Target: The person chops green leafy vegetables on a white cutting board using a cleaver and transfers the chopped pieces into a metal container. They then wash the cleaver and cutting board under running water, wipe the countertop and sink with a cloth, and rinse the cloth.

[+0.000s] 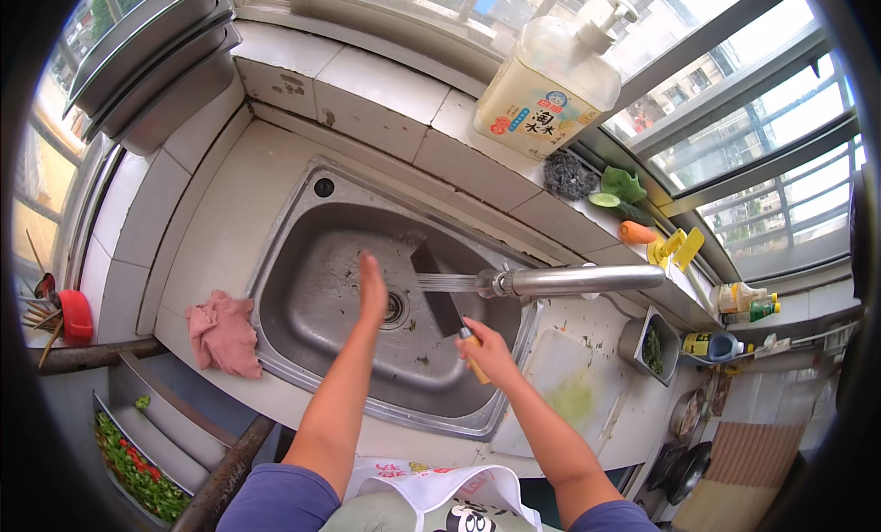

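My right hand (484, 349) grips the wooden handle of a cleaver (440, 294), whose wide dark blade reaches over the steel sink basin (310, 353). Water runs from the faucet (578, 280) onto or just beside the blade. My left hand (372, 284) hangs over the basin left of the stream, seen edge-on and slightly blurred, with fingers pointing away from me and nothing visible in it. The drain (394, 307) lies partly behind that hand, and small green scraps are scattered on the basin floor.
A pink cloth (223, 334) lies left of the sink. Right of it is a stained white cutting board (575, 394), with a steel container of greens (650, 346) beyond. The ledge holds a large pump bottle (547, 91), a scouring pad (570, 175), a carrot (637, 232) and a yellow-handled peeler (674, 248).
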Tool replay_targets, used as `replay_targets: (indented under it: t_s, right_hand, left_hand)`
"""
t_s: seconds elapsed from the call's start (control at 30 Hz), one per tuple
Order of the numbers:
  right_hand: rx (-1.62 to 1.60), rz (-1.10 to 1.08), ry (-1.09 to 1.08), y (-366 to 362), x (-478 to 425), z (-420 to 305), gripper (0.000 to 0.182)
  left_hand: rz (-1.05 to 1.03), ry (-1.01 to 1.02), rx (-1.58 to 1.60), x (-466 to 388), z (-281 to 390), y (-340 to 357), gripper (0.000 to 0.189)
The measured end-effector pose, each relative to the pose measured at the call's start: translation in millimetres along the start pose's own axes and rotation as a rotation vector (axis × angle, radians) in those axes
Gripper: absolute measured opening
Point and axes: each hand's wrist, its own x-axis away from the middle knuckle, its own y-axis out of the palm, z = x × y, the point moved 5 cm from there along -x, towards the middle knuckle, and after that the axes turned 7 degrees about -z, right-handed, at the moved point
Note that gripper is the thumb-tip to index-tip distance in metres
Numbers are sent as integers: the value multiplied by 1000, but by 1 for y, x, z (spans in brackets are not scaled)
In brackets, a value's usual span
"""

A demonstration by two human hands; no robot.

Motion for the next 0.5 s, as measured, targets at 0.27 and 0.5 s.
replay_targets:
  t_s: [0.27,0.5]
  right_hand:
    - [-765,-243,319,-2,10,-31,34]
    - [-738,-78,374,-10,69,-5,32]
  left_hand:
    - [59,278,-299,-1,81,10,54]
    - [137,-394,1035,-59,-8,43,30]
